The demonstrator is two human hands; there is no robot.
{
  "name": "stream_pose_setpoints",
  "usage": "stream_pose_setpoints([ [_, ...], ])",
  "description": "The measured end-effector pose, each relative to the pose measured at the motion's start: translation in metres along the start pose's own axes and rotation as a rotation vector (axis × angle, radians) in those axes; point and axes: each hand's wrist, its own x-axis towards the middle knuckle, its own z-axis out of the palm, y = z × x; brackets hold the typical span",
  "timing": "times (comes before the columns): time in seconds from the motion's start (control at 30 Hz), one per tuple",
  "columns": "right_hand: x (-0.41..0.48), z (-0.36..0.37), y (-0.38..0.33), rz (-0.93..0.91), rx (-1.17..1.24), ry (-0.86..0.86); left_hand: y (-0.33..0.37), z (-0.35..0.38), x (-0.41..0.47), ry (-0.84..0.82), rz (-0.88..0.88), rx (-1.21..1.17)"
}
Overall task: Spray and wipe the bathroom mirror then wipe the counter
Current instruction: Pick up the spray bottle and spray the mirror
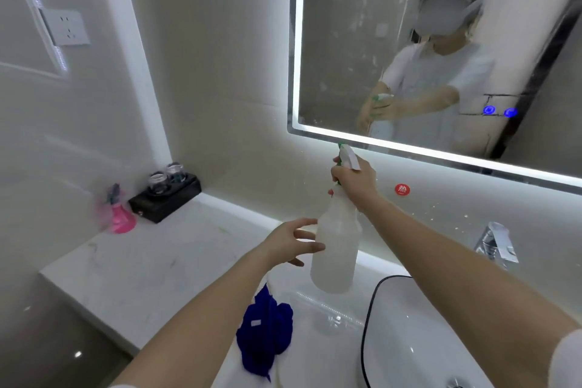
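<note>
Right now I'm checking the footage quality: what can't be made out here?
Head view:
- pink bottle: motion-blurred, details lost.
- spray bottle trigger: covered by right hand.
- mirror: cut off by top and right edges.
- sink: cut off by bottom edge, crossed by right forearm.

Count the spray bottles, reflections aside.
2. The white spray bottle is gripped by the right hand; the pink spray bottle stands on the counter beside the black tray. None seems hidden.
</note>
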Motion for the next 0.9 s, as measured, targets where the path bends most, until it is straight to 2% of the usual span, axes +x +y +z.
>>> stream_pose_setpoints([
  [0.37, 0.022, 0.062, -0.004, -0.05, -0.052, 0.03, -0.019, -0.054, 0.014, -0.015, -0.027, -0.007],
  [0.47, 0.028, 0.087, -0.013, -0.029, -0.003, 0.018, -0.025, -0.079, 0.016, -0.002, -0.033, 0.0],
  [0.73, 0.029, 0.193, -0.031, 0.008, 0.147, -0.113, -0.061, -0.174, -0.003, 0.067, -0.093, 0.042],
  [0.9, 0.012, 0.272, -0.04, -0.036, 0.12, -0.302, -0.086, -0.224, -0.025, 0.201, -0.139, 0.035],
])
